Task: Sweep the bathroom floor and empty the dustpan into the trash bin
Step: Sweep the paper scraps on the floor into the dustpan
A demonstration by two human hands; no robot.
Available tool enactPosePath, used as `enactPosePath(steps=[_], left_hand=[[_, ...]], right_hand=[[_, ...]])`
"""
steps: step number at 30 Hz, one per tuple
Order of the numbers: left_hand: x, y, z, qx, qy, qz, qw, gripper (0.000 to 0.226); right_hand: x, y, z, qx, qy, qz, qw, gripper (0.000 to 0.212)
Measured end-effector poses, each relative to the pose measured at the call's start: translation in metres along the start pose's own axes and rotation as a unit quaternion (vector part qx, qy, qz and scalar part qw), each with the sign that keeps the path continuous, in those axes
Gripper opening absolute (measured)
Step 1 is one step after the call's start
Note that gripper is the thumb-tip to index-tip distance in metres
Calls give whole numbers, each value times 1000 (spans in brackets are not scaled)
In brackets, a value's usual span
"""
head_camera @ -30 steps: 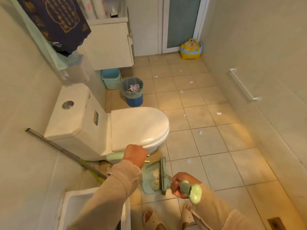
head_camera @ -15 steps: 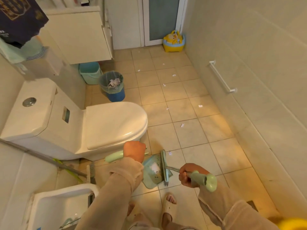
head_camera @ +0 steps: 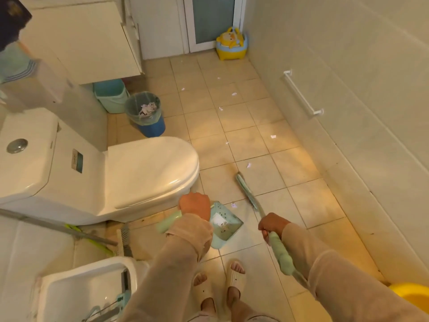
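Dustpan [head_camera: 224,226] on floor [head_camera: 246,140] right of toilet [head_camera: 139,173]; trash bin [head_camera: 145,113] behind toilet.

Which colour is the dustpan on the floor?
Pale mint green; the dustpan shows best in the head view.

- one dustpan [head_camera: 224,225], low in the middle of the frame, a few scraps in it
- one hand broom [head_camera: 249,195], just right of the dustpan
- two hands: left hand [head_camera: 195,204], right hand [head_camera: 272,224]
- two slippered feet at the bottom centre
- roughly eight paper scraps [head_camera: 273,136] dotted over the floor tiles, tiny ones hard to count
- one lined trash bin [head_camera: 145,113], upper left of centre, plus one teal bin [head_camera: 111,95] behind it
- one toilet [head_camera: 130,175] on the left
- one yellow potty [head_camera: 231,44] at the top
- one wall rail [head_camera: 301,94] on the right
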State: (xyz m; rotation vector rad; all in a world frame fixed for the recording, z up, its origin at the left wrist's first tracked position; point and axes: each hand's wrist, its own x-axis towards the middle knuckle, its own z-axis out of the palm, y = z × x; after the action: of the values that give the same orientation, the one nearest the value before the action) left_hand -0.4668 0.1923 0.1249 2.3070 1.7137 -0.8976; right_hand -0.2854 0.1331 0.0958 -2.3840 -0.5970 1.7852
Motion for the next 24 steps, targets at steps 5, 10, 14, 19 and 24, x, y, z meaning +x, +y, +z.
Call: enactPosePath(steps=[5, 10, 14, 19, 24], left_hand=[[-1, 1, 0, -4, 12, 9, 1000, 28], [0, -1, -2, 6, 32, 18, 999, 28], [-2, -1, 2, 16, 16, 6, 1000, 28], [-10, 4, 4, 19, 12, 21, 1000, 30], [-15, 5, 10, 23, 18, 26, 999, 30]], right_hand=[[14, 30, 30, -138, -24, -6, 990, 22], [-3, 29, 47, -336, -62, -24, 939, 38], [-16, 18, 32, -359, -106, 13, 927, 24], [-22, 13, -6, -127, -111, 97, 981, 26], [-27, 12, -21, -3, -139, 109, 984, 27]])
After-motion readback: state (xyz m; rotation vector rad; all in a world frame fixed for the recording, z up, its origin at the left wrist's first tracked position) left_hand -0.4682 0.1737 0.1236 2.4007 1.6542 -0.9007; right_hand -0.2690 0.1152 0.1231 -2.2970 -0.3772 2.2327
